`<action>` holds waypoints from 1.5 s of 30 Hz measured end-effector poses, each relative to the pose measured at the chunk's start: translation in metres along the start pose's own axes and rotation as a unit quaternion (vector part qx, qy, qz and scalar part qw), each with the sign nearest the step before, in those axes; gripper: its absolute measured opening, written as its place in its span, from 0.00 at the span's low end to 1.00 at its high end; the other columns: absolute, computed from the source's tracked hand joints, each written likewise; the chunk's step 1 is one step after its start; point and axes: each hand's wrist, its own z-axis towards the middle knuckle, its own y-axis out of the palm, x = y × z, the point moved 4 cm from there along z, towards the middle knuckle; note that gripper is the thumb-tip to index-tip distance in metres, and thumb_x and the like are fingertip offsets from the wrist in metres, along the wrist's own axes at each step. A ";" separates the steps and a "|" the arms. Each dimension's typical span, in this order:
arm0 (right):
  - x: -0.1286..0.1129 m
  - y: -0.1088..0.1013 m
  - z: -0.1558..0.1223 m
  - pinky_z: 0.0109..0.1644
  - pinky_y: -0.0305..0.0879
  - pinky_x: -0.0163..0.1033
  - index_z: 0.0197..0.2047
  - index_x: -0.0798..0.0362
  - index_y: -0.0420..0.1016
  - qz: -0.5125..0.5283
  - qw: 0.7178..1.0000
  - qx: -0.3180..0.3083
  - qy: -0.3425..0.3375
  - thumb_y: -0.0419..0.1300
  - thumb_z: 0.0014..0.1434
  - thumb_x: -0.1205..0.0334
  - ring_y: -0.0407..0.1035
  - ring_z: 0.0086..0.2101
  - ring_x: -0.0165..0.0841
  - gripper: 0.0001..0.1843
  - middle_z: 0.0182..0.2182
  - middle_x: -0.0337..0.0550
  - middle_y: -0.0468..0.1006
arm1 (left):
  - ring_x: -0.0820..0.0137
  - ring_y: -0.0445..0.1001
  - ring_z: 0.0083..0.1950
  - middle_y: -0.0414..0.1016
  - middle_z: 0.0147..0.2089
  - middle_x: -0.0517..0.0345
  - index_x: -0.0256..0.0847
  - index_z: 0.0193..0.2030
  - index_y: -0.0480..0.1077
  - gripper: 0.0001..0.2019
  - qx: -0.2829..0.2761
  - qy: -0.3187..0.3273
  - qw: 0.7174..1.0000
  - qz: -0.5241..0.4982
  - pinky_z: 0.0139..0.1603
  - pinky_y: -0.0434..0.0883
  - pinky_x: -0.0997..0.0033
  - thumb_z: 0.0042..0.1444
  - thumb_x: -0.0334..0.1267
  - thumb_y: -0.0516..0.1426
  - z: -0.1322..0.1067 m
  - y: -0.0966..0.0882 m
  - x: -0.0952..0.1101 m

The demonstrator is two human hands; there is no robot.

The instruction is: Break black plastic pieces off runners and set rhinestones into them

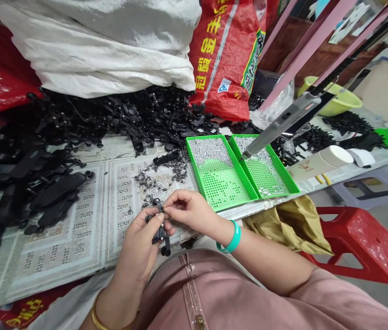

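Note:
My left hand point(142, 243) is closed around a small black plastic part point(160, 233) with round ends, held just above the table's near edge. My right hand point(189, 211) pinches at the top of that same part with thumb and forefinger; whether a small piece sits between the fingertips is too small to tell. A teal band circles my right wrist and a gold bangle my left. Loose tiny metal bits point(152, 183) lie scattered on the printed paper just beyond my hands.
A big heap of black plastic parts point(77, 128) covers the left and back of the table. Two green trays point(221, 172) point(266, 169) with small metal pieces stand at right, an electric screwdriver point(283, 123) resting in one. White and red sacks behind; a red stool point(362, 243) at right.

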 end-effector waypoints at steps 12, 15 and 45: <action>0.013 0.018 -0.004 0.32 0.61 0.31 0.29 0.56 0.68 -0.001 0.996 0.039 0.076 0.64 0.48 0.61 0.62 0.24 0.23 0.09 0.24 0.33 0.69 | 0.68 0.74 0.45 0.76 0.39 0.56 0.41 0.40 0.71 0.12 0.010 0.082 0.985 -0.149 0.49 0.70 0.64 0.47 0.37 0.62 0.003 -0.002 0.011; 0.004 0.014 0.002 0.34 0.63 0.32 0.29 0.56 0.69 -0.069 0.996 0.015 0.052 0.63 0.50 0.61 0.65 0.25 0.24 0.08 0.25 0.35 0.71 | 0.65 0.74 0.46 0.76 0.42 0.53 0.40 0.41 0.72 0.12 -0.014 0.034 0.989 -0.140 0.49 0.71 0.61 0.47 0.36 0.62 -0.001 -0.005 0.006; -0.050 0.002 0.055 0.31 0.58 0.29 0.30 0.58 0.70 -0.354 0.927 -0.122 0.004 0.56 0.52 0.68 0.61 0.26 0.23 0.02 0.25 0.36 0.71 | 0.71 0.75 0.35 0.75 0.37 0.57 0.37 0.37 0.72 0.11 0.048 0.068 0.989 -0.119 0.40 0.74 0.69 0.45 0.32 0.64 0.011 -0.024 0.020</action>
